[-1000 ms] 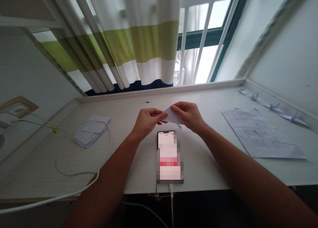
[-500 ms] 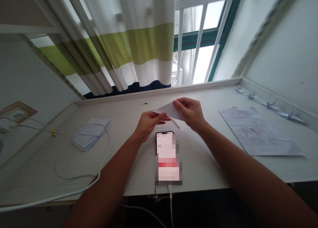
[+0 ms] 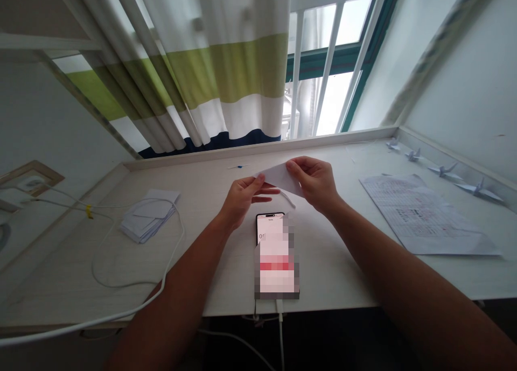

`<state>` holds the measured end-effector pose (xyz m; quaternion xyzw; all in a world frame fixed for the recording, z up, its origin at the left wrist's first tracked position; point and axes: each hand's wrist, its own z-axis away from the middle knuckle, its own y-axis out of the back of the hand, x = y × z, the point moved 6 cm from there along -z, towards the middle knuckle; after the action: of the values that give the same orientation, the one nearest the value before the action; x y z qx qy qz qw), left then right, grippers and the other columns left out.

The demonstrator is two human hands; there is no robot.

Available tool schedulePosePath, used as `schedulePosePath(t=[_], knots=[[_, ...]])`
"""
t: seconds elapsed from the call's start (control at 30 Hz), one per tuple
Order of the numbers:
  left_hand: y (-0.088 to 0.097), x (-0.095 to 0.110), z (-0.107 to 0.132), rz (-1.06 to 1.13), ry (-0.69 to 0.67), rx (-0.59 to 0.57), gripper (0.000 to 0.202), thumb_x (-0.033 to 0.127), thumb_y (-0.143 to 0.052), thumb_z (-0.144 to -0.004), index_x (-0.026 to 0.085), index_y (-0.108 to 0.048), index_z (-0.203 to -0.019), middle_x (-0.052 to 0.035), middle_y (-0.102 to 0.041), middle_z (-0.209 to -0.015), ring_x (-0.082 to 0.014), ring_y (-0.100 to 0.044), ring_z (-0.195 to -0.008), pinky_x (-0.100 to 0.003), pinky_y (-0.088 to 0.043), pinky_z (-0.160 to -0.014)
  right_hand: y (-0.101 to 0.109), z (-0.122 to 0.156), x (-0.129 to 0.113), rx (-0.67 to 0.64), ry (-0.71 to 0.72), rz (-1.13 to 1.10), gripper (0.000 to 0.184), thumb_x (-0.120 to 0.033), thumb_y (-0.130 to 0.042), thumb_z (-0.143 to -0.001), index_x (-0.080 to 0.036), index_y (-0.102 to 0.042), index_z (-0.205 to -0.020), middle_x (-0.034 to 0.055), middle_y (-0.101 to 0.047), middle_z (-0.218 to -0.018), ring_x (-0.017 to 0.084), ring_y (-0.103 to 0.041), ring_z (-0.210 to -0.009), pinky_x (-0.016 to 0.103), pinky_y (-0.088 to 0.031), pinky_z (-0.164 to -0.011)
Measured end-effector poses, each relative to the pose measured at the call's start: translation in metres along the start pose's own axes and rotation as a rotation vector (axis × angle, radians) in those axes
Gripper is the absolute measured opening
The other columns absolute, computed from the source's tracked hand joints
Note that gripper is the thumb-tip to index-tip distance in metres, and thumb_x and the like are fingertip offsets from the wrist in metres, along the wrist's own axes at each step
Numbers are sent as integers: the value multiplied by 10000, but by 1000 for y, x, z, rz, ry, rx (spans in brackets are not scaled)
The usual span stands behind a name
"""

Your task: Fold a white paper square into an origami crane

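Observation:
A folded piece of white paper [image 3: 278, 176] is stretched between my two hands above the middle of the desk. My left hand [image 3: 244, 196] pinches its left corner between thumb and forefinger, the other fingers reaching out beneath it. The right edge is gripped by my right hand [image 3: 317, 180], thumb on top and fingers curled behind. Just below the hands lies a phone [image 3: 274, 252] with a lit screen, partly blurred out. Behind the paper, a short white strip or cable end [image 3: 288, 200] rests on the desk.
Left on the desk [image 3: 218, 290] are a stack of white paper [image 3: 149, 215] and a looping white cable [image 3: 181, 228]. Printed sheets [image 3: 424, 215] lie at right. Several folded paper cranes [image 3: 443, 169] line the right edge. A small blue-centred item [image 3: 239, 167] sits at the back.
My left thumb has shifted up toward the paper's upper left edge, and the left fingers are more spread. Both hands still hold the paper. The whole view has shifted slightly.

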<state>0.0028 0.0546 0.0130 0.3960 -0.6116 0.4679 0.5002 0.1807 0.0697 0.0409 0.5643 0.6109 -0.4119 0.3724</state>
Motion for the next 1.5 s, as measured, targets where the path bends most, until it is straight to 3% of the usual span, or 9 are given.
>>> schedulePosePath(t=[0.33,0.5,0.6,0.7,0.83,1.07,1.33,1.5], knots=[[-4,4,3,43,-40,62,550,666,-621,-877,128,-734,-905,-125,-777,-886,-342,-787,-897,-392,-606,-712,-1,-1,2,-12,22,-7,409,-582,-841,-743,-187,-782,-833,65,-761,-806,206,-670,-746,341,-559,-665],[13,8,1,72,-98,168,651,665,-378,-964,166,-728,-1193,-116,-778,-1081,-285,-794,-849,-367,-595,-700,2,-4,5,10,37,-20,354,-536,-837,-770,-196,-788,-852,55,-760,-810,188,-668,-738,326,-563,-659],[24,14,1,25,-142,238,763,749,-315,-942,155,-747,-1145,-131,-786,-1073,-276,-788,-868,-349,-591,-688,7,-5,5,37,56,-28,311,-502,-835,-787,-202,-792,-857,50,-761,-813,179,-670,-736,326,-568,-672],[19,16,2,-86,-176,204,688,752,-483,-892,143,-758,-1056,-135,-800,-1018,-282,-782,-879,-352,-599,-693,8,-6,2,33,64,-7,293,-483,-824,-804,-198,-792,-862,51,-761,-815,181,-673,-742,332,-572,-675],[6,14,5,-238,-191,128,482,604,-706,-845,132,-772,-911,-123,-806,-876,-252,-774,-824,-329,-600,-688,7,-4,-1,27,68,21,274,-462,-816,-815,-192,-785,-851,49,-756,-801,175,-664,-724,329,-566,-661],[3,11,3,-153,-152,79,406,539,-666,-894,146,-767,-880,-118,-812,-916,-243,-780,-813,-330,-611,-666,6,-3,-4,11,79,75,267,-454,-801,-834,-190,-783,-861,53,-756,-808,182,-663,-727,343,-566,-669],[-9,-6,2,-178,-82,16,441,565,-747,-836,125,-771,-845,-95,-779,-752,-189,-731,-686,-297,-584,-624,0,-1,-1,-14,59,40,313,-488,-825,-793,-181,-777,-827,54,-758,-789,186,-664,-717,332,-562,-653],[-6,-2,3,-192,-103,78,402,528,-788,-810,126,-781,-824,-77,-766,-681,-159,-692,-600,-269,-532,-583,-2,1,-5,-30,66,48,330,-501,-830,-784,-178,-784,-832,59,-764,-794,184,-661,-715,329,-556,-652]])
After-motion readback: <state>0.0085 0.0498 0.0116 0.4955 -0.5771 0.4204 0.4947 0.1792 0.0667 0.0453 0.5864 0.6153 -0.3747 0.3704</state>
